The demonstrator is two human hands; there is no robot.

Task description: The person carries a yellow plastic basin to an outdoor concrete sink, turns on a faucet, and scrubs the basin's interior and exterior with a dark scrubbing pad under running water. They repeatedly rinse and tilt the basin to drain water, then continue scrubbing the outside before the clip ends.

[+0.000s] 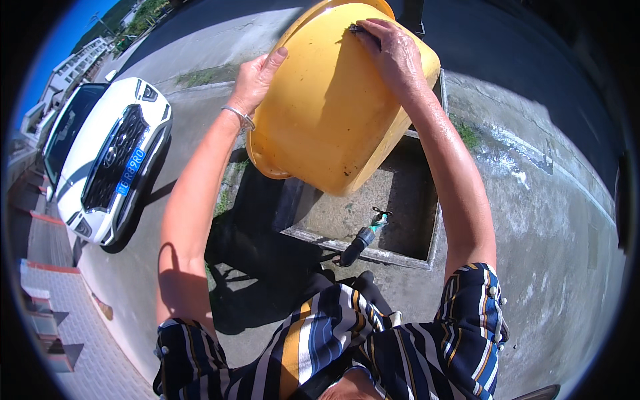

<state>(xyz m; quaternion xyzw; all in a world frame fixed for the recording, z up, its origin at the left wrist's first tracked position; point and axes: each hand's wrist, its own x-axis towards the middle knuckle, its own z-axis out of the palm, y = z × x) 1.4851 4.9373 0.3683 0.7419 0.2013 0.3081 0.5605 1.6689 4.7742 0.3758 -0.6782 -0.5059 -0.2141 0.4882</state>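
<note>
A large yellow plastic tub (320,115) is tilted on its side above a concrete trough, its outer bottom and wall turned towards me and its rim to the left. My left hand (257,80), with a bracelet at the wrist, grips the tub by the rim side, thumb on the outer wall. My right hand (390,55) looks wet and presses a dark scrubbing pad (356,29) against the tub near its top; the fingers cover most of the pad. Small dark specks dot the yellow surface. The inside of the tub is hidden.
Below the tub is the concrete trough (320,235), with a tap (381,218) on a black pipe (356,247) at its near edge. A white car (112,160) stands on the left. Wet patches mark the concrete ground (530,200) at right.
</note>
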